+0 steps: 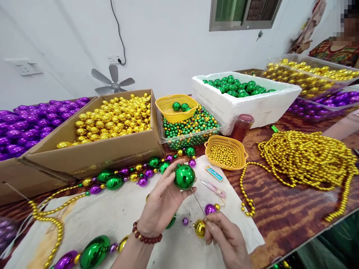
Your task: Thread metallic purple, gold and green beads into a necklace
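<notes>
Green metallic bead (184, 176) is grasped by left hand (165, 200); long needle (198, 199) is pinched by right hand (224, 233), directed at bead's underside.

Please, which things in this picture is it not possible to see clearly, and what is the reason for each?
Head view: the far tip of the needle, hidden at the green ball and left hand.
Head view: the needle's near end, covered by the right hand.
Head view: lettering on the blue-and-yellow packet, too small to read.
Head view: purple balls at lower left, blurred and cut off by the left edge.
</notes>
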`<action>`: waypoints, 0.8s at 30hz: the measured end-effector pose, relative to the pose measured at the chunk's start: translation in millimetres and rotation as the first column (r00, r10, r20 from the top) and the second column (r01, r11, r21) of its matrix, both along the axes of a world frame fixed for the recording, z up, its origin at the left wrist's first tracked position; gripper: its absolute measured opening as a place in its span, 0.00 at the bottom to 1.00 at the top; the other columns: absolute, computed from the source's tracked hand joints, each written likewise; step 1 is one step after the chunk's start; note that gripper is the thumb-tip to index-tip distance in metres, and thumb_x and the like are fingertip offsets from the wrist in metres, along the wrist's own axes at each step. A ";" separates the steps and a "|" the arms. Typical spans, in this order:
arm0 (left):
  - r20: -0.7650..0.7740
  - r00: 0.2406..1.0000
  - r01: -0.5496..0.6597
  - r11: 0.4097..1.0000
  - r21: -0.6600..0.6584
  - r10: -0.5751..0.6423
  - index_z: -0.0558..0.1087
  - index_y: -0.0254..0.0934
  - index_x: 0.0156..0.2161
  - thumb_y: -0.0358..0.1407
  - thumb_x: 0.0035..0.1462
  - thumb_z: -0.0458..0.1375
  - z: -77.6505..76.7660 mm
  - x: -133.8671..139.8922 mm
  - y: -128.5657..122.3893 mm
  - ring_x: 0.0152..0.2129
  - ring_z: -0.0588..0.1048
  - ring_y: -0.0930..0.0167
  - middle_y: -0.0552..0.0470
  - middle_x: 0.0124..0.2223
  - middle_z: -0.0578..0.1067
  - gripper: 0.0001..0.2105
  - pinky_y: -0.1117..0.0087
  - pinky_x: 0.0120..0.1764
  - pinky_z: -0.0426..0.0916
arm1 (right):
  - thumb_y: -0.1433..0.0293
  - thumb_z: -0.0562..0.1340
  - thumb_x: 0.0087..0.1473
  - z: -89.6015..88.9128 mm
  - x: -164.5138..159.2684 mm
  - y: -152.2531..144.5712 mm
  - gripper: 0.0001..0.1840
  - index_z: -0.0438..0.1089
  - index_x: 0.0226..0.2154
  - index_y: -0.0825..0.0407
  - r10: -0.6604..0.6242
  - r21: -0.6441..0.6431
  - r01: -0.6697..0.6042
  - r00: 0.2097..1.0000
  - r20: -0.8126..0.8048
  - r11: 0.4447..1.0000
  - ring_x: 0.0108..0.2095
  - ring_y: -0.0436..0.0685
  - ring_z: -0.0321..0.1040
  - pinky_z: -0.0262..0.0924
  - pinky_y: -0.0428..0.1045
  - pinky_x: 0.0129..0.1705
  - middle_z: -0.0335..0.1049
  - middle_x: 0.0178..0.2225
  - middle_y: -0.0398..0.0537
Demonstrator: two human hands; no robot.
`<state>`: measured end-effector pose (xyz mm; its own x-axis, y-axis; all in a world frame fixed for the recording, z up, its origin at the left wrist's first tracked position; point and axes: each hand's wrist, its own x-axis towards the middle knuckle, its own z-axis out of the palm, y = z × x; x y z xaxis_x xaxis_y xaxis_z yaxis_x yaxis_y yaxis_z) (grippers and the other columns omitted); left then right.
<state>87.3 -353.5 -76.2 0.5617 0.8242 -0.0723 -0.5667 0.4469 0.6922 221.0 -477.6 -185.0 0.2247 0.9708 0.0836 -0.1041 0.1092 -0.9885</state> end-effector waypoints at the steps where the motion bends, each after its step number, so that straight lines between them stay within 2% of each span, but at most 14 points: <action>1: -0.006 1.000 0.012 1.000 0.007 -0.012 0.68 0.41 0.56 0.34 0.66 0.46 -1.8 1.5 -3.3 0.47 0.70 0.60 0.43 0.55 0.67 0.17 0.54 0.48 0.67 | 0.62 0.55 0.64 2.4 -0.5 3.0 0.13 0.69 0.35 0.52 -0.007 0.004 0.007 1.000 0.000 1.000 0.24 0.50 0.64 0.57 0.45 0.28 0.66 0.22 0.42; 7: -0.041 0.997 0.063 0.998 -0.006 -0.063 0.67 0.38 0.58 0.32 0.66 0.47 -20.2 11.2 -25.3 0.46 0.69 0.63 0.43 0.50 0.71 0.17 0.58 0.51 0.63 | 0.61 0.55 0.64 18.2 0.4 15.9 0.14 0.68 0.34 0.53 0.006 -0.022 -0.005 1.000 0.024 1.000 0.24 0.50 0.63 0.58 0.45 0.28 0.65 0.22 0.41; 11: -0.094 0.996 -0.001 0.999 -0.032 -0.002 0.65 0.40 0.59 0.32 0.65 0.50 -30.6 19.9 -35.6 0.49 0.68 0.65 0.45 0.52 0.70 0.18 0.63 0.53 0.61 | 0.58 0.58 0.62 13.2 10.9 12.6 0.15 0.68 0.35 0.53 -0.018 -0.156 0.006 0.997 -0.072 0.988 0.25 0.52 0.69 0.58 0.45 0.25 0.71 0.25 0.46; 13: -0.119 0.993 -0.013 0.998 -0.056 0.006 0.64 0.41 0.59 0.33 0.65 0.52 -33.0 25.9 -37.9 0.47 0.70 0.66 0.46 0.53 0.71 0.18 0.64 0.51 0.62 | 0.57 0.59 0.60 8.6 17.4 8.3 0.16 0.69 0.35 0.54 -0.031 -0.193 0.008 0.992 -0.118 0.981 0.25 0.54 0.70 0.57 0.44 0.24 0.73 0.26 0.48; 16: -0.116 0.992 0.040 0.994 -0.103 -0.052 0.64 0.40 0.59 0.37 0.65 0.51 -33.1 34.8 -37.1 0.43 0.73 0.65 0.44 0.50 0.73 0.18 0.65 0.44 0.66 | 0.58 0.61 0.58 5.2 24.6 3.1 0.16 0.71 0.40 0.54 -0.029 -0.177 0.002 0.988 -0.149 0.984 0.26 0.55 0.71 0.57 0.44 0.23 0.74 0.29 0.50; 19: -0.129 0.988 0.070 0.993 -0.091 -0.081 0.65 0.40 0.58 0.38 0.65 0.52 -32.5 39.9 -34.7 0.44 0.73 0.64 0.43 0.50 0.73 0.18 0.64 0.45 0.66 | 0.58 0.63 0.57 5.3 29.3 3.7 0.17 0.73 0.40 0.54 -0.065 -0.207 0.031 0.985 -0.161 0.978 0.27 0.56 0.73 0.56 0.44 0.24 0.76 0.33 0.53; 22: -0.288 0.949 0.132 0.991 -0.005 -0.128 0.66 0.42 0.58 0.40 0.63 0.54 -33.9 38.4 -32.1 0.48 0.71 0.64 0.44 0.55 0.71 0.19 0.62 0.50 0.64 | 0.57 0.63 0.56 3.3 34.3 8.9 0.16 0.73 0.35 0.54 -0.084 -0.248 0.036 0.980 -0.183 0.968 0.27 0.57 0.74 0.55 0.44 0.24 0.77 0.33 0.53; 24: -0.475 0.866 0.230 0.967 0.107 -0.153 0.65 0.44 0.59 0.40 0.61 0.56 -33.9 34.0 -23.7 0.51 0.70 0.63 0.45 0.58 0.69 0.21 0.62 0.52 0.64 | 0.56 0.63 0.56 -1.1 37.7 11.9 0.17 0.73 0.31 0.54 -0.082 -0.250 0.038 0.982 -0.168 0.968 0.25 0.53 0.71 0.53 0.43 0.23 0.76 0.28 0.50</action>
<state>121.3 -377.3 -110.1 0.6441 0.7256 -0.2421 -0.0814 0.3797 0.9215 258.7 -465.7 -186.1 0.2734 0.9408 -0.2003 -0.2787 -0.1218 -0.9526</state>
